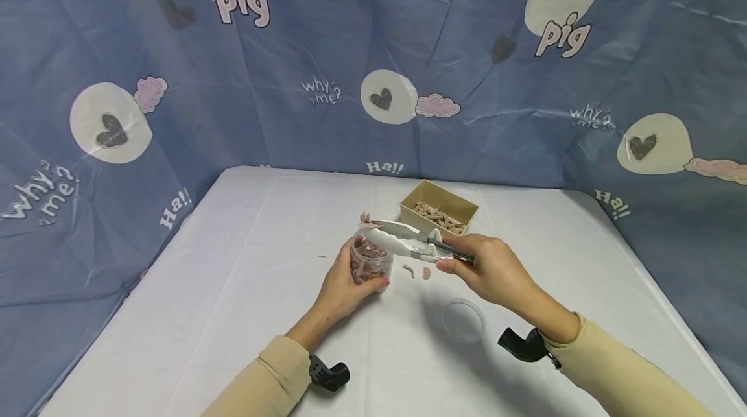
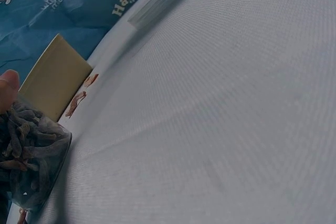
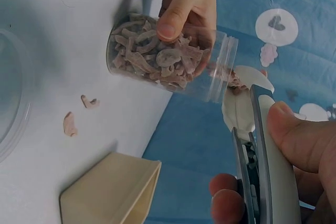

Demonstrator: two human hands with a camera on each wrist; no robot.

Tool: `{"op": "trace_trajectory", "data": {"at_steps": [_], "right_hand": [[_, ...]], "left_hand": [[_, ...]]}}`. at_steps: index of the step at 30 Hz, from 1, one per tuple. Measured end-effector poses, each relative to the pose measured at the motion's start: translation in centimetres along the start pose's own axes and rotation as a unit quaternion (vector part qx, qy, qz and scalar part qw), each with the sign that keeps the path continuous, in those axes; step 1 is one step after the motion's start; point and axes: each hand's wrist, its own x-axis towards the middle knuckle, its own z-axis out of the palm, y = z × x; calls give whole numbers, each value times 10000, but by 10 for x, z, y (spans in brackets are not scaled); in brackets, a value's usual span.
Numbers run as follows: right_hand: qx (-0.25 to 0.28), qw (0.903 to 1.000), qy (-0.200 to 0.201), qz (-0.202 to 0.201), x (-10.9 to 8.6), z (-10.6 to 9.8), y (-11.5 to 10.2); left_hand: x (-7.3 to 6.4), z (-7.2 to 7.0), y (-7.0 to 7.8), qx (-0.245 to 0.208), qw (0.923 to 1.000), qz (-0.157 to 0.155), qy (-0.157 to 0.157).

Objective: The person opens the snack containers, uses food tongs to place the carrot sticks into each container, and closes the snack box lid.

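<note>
My left hand (image 1: 344, 284) holds a clear plastic jar (image 3: 206, 85) around its side, upright on the table. Pinkish-brown curled pieces (image 3: 152, 51) fill much of the jar. My right hand (image 1: 493, 271) grips a pair of tongs (image 1: 408, 240) with white heads and grey handles. The heads are at the jar's mouth, with several of the pieces (image 1: 366, 219) between them. Part of the jar also shows in the left wrist view, with my left thumb (image 2: 8, 90) beside it.
Behind the tongs stands a tan rectangular box (image 1: 408, 206) with more pieces inside. Two loose pieces (image 1: 426, 272) lie on the white table near the jar, and a tiny bit (image 1: 322, 255) lies to its left. A clear round lid (image 1: 463, 321) rests nearer the front.
</note>
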Motion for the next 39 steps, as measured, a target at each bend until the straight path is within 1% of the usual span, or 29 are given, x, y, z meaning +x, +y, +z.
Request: {"op": "trace_trajectory", "data": {"at_steps": [13, 31, 39], "right_hand": [[-165, 9997, 100, -163, -3, -1, -1], [-300, 9995, 31, -121, -7, -6, -2], [-321, 9995, -30, -11, -8, -7, -1]], "left_hand": [[0, -1, 0, -50, 10000, -32, -35], [0, 0, -1, -86, 10000, -23, 8], [1, 0, 0, -24, 10000, -16, -18]]}}
